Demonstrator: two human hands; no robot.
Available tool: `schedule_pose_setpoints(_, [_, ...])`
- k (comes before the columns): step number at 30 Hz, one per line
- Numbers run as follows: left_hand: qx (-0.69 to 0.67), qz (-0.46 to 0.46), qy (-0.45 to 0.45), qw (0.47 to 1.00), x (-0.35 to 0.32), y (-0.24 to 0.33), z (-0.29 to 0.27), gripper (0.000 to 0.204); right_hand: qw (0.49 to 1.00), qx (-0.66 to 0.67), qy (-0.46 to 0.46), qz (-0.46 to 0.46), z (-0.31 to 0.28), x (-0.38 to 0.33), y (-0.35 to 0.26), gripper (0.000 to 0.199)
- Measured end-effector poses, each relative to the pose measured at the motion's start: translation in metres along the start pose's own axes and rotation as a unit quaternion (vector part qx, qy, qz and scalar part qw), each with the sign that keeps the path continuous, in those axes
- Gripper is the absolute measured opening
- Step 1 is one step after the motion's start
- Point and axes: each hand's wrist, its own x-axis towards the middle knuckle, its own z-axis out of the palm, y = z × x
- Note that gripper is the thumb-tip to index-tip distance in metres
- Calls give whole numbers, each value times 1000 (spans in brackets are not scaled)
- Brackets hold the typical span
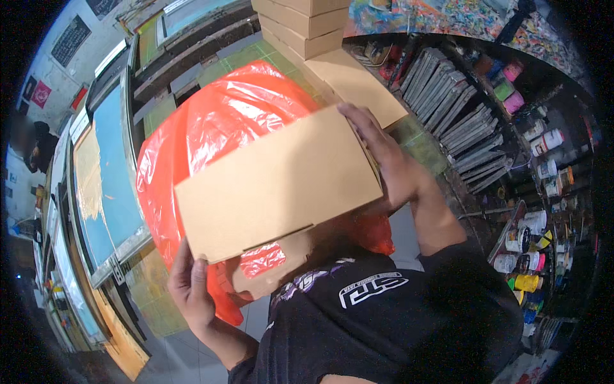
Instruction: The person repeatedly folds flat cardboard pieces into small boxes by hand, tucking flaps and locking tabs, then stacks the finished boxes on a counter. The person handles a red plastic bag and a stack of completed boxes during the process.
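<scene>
- The grip of the left hand [192,288] held the near left corner of a closed brown cardboard box [275,185], thumb against its near side.
- The grip of the right hand [387,160] spanned the box's right end, fingertips at its far right corner.
- The box was tilted between both hands, in front of a shiny red plastic bag [224,115] and toward the tabletop's near edge.
- The bag bulged across the middle of the greenish tabletop [422,144], some of it showing below the box.
- A stack of brown boxes [304,29] stood toward the tabletop's far edge.
- Another piece of brown cardboard [361,86] lay just beside the stack, toward the far right corner.
- Beyond the tabletop's left edge was a framed blue panel [112,169].
- Beyond its right edge were grey slats [441,89] in a row and paint containers [518,240].
</scene>
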Motion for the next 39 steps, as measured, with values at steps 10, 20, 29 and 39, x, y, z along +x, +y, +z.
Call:
schedule_pose_setpoints(10, [-47, -33, -53, 997, 27, 10, 56, 39, 997, -40, -55, 45, -36, -45, 8, 118])
schedule_pose_setpoints(20, [-80, -87, 3, 993, 38, -19, 61, 40, 983, -144, -70, 95, -6, -60, 28, 118])
schedule_pose_setpoints(29, [-237, -27, 56, 970, 31, -63, 52, 48, 938, -38, 329, 97, -24, -84, 52, 99])
schedule_pose_setpoints(39, [-178, -27, 74, 981, 29, -69, 56, 42, 853, -327, 379, 148, -39, -79, 83, 92])
